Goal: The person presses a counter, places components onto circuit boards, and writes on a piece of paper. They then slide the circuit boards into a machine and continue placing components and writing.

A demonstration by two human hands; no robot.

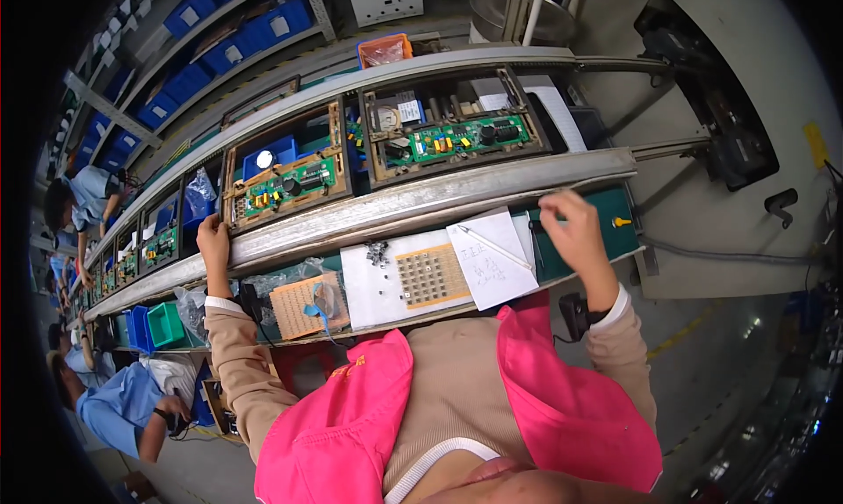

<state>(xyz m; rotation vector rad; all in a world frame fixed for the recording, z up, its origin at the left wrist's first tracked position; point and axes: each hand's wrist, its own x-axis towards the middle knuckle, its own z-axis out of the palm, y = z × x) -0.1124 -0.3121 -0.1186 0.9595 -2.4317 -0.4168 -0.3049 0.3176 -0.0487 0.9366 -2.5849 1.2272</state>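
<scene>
My left hand point(213, 239) grips the near left corner of a dark-edged carrier frame point(286, 212) on the conveyor. Seated in that frame is a green circuit board point(291, 188) with yellow parts and a round black component. To its right, a second carrier frame point(457, 169) bears another green circuit board point(471, 139). My right hand point(572, 230) hovers over the right end of the bench, beside a paper sheet point(494, 280) with a white pen point(494, 246) on it. Its fingers are curled together; whatever they may pinch is too small to make out.
On the bench lie a perforated board with small parts point(434, 276), loose black components point(378, 254) and an orange perforated board point(303, 309). A green bin point(166, 325) and blue bin point(138, 328) stand left. The metal conveyor rail point(421, 193) runs across. Co-workers point(123, 407) sit left.
</scene>
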